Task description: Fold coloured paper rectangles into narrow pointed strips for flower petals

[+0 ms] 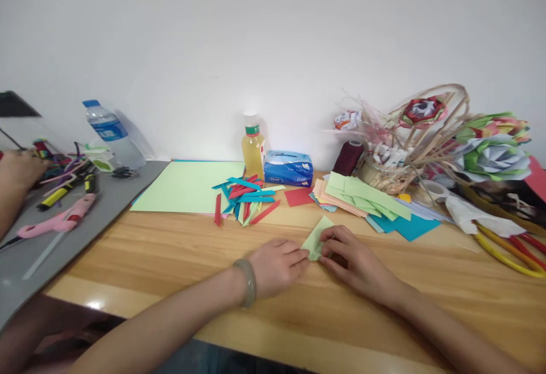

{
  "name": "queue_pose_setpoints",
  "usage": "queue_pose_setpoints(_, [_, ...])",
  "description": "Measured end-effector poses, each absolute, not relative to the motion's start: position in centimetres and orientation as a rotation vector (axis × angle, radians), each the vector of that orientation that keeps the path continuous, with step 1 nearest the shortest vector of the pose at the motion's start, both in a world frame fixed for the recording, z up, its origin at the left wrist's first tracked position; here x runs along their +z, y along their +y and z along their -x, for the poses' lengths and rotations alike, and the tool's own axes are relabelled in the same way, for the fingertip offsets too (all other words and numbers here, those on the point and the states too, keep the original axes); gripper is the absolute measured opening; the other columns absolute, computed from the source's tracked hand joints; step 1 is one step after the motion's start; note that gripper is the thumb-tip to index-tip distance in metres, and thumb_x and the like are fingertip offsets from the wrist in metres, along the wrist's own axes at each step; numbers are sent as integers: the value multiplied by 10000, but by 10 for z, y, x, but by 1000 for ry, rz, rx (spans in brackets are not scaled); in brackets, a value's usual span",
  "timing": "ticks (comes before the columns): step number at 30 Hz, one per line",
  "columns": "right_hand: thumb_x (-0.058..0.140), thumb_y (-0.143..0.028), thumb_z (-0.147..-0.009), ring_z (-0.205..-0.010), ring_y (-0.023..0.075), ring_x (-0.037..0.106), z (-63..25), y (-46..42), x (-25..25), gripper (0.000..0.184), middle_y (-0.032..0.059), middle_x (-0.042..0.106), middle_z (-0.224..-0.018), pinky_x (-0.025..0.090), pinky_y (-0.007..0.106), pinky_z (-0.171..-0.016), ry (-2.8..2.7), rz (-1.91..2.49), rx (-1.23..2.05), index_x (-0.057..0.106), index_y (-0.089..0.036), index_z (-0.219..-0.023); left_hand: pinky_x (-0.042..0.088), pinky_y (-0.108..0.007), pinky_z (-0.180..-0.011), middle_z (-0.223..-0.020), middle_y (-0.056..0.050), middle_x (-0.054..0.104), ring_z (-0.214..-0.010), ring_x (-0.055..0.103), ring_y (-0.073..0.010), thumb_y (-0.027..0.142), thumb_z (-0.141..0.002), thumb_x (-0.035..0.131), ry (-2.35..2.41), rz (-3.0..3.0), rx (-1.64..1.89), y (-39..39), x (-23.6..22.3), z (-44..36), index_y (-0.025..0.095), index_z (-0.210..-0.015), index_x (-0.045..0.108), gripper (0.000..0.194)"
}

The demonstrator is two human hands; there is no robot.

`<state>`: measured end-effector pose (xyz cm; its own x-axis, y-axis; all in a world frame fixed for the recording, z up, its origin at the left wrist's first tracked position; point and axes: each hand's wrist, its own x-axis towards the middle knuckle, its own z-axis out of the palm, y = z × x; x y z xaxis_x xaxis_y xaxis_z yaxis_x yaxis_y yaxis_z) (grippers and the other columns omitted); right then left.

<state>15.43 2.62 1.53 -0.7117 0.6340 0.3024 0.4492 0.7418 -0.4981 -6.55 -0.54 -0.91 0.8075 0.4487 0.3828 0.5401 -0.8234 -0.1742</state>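
Note:
A small piece of light green paper point(314, 239) lies at a slant on the wooden table between my two hands. My left hand point(279, 267), with a pale bangle at its wrist, presses its fingertips on the paper's lower left edge. Thumb and fingers of my right hand point(352, 257) are curled in a pinch at the right edge of the same paper. Just behind sit a pile of folded red, blue and green paper strips point(245, 198) and a stack of loose green sheets point(362, 194).
Against the wall stand a yellow drink bottle point(253, 152), a tissue pack point(288, 168) and a dark thread spool point(347, 157). Paper flowers point(495, 155) fill the right. On a grey mat at left lie a pink glue gun point(60, 221) and a water bottle point(113, 132), near another person's hand point(21, 172).

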Motion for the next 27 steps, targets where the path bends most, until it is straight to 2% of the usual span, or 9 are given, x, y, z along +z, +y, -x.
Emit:
queue_pose_setpoints(11, [506,-153,-788,-874,219,516,-148,27,17,133,73,547,-875,469,399,-770,-2401,1026,566,523,-204,-666,506,-303,-752,-1113,-87,624,-954,568,-192,147,-904,412,-854,2781,-406,-10,-10,63,114,-1070,579,237])
queue_pose_setpoints(17, [512,-148,-761,-870,218,520,-147,28,15,118,70,547,-869,467,391,-767,-2388,1050,591,536,-204,-660,475,-294,-804,-1104,-89,611,-968,544,-186,143,-877,448,-924,2863,-349,-9,-5,61,122,-1101,547,246])
queue_pose_setpoints(21, [516,-163,-766,-880,218,518,-147,28,15,120,74,545,-880,464,388,-777,-2382,1067,621,537,-201,-654,471,-301,-804,-1044,-72,603,-937,530,-198,130,-823,525,-982,2901,-288,-8,1,57,117,-1139,513,317])
queue_pose_setpoints(27, [487,-205,-806,-892,221,520,-148,28,17,156,78,550,-891,466,403,-789,-2384,1059,642,537,-201,-659,462,-292,-805,-1027,-67,580,-943,509,-185,124,-835,512,-996,2913,-271,-8,2,57,134,-1144,504,309])
